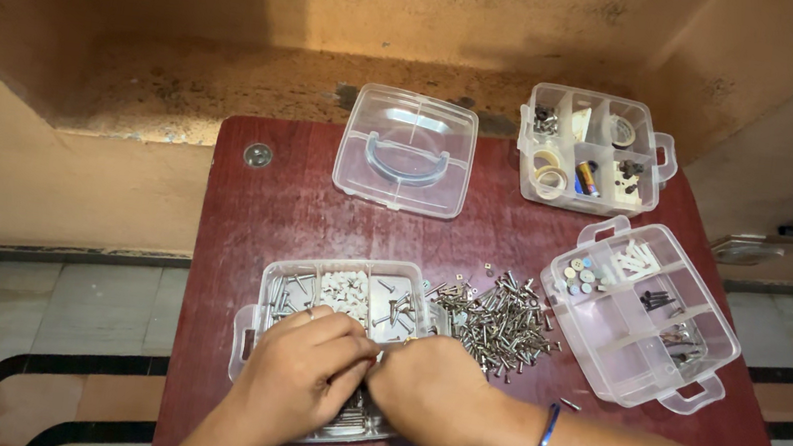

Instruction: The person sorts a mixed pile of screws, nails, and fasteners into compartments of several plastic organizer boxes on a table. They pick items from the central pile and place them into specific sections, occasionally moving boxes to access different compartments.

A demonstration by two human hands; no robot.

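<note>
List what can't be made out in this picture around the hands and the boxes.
- What the fingertips pinch: the left hand and right hand meet and cover it.
- The near compartments of the front box: hidden under both hands.
- The kinds of pieces in the screw pile: too small to tell.
- The contents of the far box: too small to name.
- The forearms: cut off by the bottom edge.
</note>
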